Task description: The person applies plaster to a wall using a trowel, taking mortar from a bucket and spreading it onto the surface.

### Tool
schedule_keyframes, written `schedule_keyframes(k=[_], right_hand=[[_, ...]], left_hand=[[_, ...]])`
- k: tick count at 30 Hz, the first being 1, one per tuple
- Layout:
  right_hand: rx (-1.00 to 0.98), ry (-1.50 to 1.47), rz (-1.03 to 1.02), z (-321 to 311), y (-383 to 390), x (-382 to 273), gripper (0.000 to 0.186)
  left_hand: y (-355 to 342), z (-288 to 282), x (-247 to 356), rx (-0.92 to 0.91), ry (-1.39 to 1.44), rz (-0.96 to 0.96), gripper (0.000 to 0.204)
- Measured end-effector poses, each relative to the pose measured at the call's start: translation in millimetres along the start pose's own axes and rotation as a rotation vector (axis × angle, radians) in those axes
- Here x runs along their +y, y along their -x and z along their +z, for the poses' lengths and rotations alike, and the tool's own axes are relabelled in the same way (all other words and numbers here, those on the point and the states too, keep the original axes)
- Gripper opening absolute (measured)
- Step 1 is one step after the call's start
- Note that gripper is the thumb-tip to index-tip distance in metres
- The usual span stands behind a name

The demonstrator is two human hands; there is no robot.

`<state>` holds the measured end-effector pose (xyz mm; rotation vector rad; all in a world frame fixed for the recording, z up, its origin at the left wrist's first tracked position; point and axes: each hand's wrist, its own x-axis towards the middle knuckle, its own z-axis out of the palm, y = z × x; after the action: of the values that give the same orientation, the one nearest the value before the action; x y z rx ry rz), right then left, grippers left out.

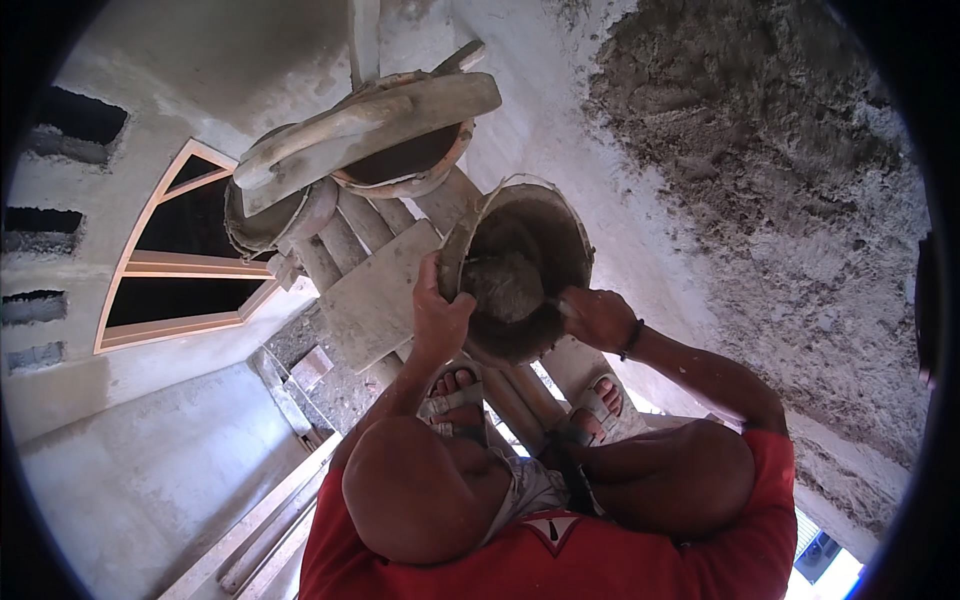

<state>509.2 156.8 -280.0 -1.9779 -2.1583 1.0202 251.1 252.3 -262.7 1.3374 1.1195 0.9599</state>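
Left hand (pixel 440 318) is wrapped round the left rim of a grubby bucket (pixel 560 225), thumb on the inside edge, so that one's definitely gripping. Going left to right from the far side: there's a pale wall (pixel 112 205) with a column of dark slots, then an arched wooden frame (pixel 200 264) with black gaps between its bars. Next come two more containers, a dirty one (pixel 252 230) and a wider tub (pixel 425 181) up beside it, with a long wooden board (pixel 440 105) lying tilted over them and a handle-like piece on top. Below those you've got some rough planks (pixel 370 222) with a flat square panel (pixel 375 300) lying on them, just left of my hand. My left sandalled foot (pixel 457 395) is right below the bucket, which sits mid-view with its mouth facing up at me and a roundish grey mass (pixel 503 287) inside. Can't tell if that's loose or stuck. Right hand (pixel 598 318) is at the bucket's lower right edge, fingers curled, but can't tell what's in them, if anything. Dark band (pixel 632 338) on that wrist, other sandalled foot (pixel 598 408) underneath, and patchy brown-grey wall (pixel 760 180) filling the right side.
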Motion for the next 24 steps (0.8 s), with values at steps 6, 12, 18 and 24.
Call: schedule_keyframes(k=[6, 12, 18, 24], right_hand=[[0.045, -0.002, 0.000, -1, -4, -10, 0.038], [0.224, 0.066, -0.123, 9, 5, 24, 0.039], [0.145, -0.072, -0.001, -56, 12, -6, 0.035], [0.392, -0.160, 0.126, -155, 61, -36, 0.046]], left_hand=[[-4, -17, -5, 0.011, 0.057, -0.018, 0.049], [-15, -11, -15, 0.030, -0.104, -0.009, 0.051], [-14, -35, -11, 0.060, 0.081, -0.052, 0.052], [-7, -39, -20, 0.084, 0.156, -0.089, 0.052]])
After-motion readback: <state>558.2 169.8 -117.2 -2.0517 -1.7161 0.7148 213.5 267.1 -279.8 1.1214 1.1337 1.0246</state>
